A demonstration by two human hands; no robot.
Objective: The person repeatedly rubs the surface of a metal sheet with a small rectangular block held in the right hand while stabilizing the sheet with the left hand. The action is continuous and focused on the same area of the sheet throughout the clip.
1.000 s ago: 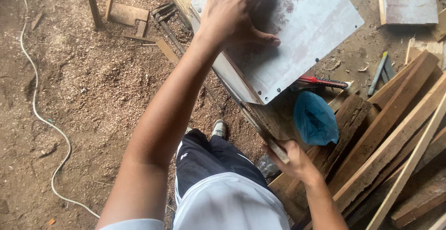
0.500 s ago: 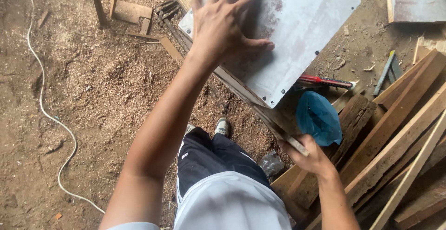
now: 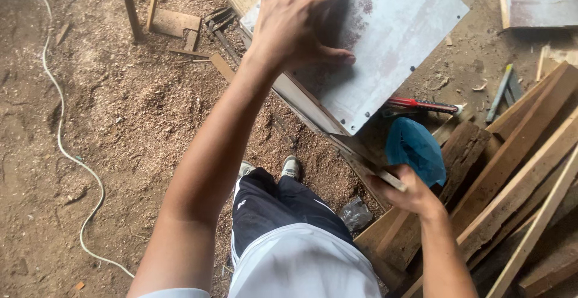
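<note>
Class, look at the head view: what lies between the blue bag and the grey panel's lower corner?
A red-handled tool lies there, between the blue bag and the grey panel.

Soft, even daylight fills the scene — no hard shadows, only a dim patch under the left hand on the pale metal sheet. The sheet looks bright but shows no real glare. Focus is fairly sharp mid-frame; the forearm nearest the lens looks stretched, perhaps by a wide lens — the stacked planks darken toward the lower right corner.
</note>
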